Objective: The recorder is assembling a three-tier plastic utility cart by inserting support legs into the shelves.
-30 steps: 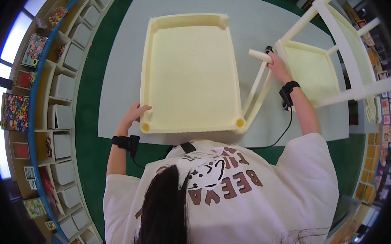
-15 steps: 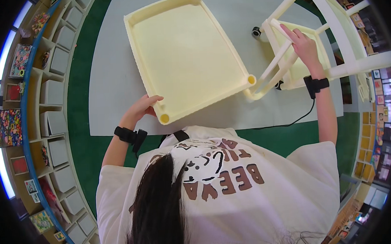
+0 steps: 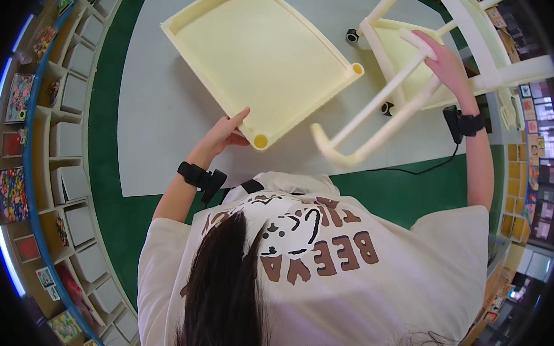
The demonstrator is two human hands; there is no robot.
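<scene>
A cream plastic tray (image 3: 272,62), shallow and rectangular with round holes at its near corners, lies tilted across the table. My left hand (image 3: 224,135) grips its near-left edge, thumb on top and fingers underneath. My right hand (image 3: 450,63) is closed around the upper end of a cream tubular U-shaped frame (image 3: 383,131) with a straight crossbar. The frame is held up at a slant, its lower bend towards me and apart from the tray's corner hole (image 3: 357,69). Both wrists wear black bands.
Right of the tray, a partly built cream cart (image 3: 402,59) with a shelf, posts and black casters (image 3: 352,35) stands on the grey table (image 3: 148,117). A black cable (image 3: 413,170) runs from the right wristband. Shelves of white bins (image 3: 65,139) line the left side.
The tray has turned, its near-left corner shifting right and away from me. The U-shaped frame has come away from beside the tray's right corner and moved nearer to me, with my right hand.
</scene>
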